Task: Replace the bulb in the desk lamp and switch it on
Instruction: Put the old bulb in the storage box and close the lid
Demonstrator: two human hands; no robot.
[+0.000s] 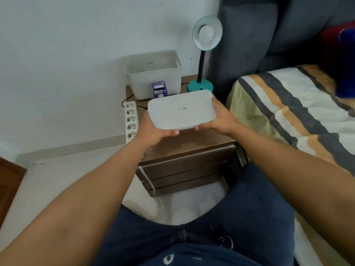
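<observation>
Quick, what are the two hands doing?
Left hand: holding the white lid's left end.
Right hand: holding its right end.

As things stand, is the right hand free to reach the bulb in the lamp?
Probably not yet. The right hand and the left hand both hold the white lid. Once the lid is put down, the path up to the bulb looks open.
</observation>
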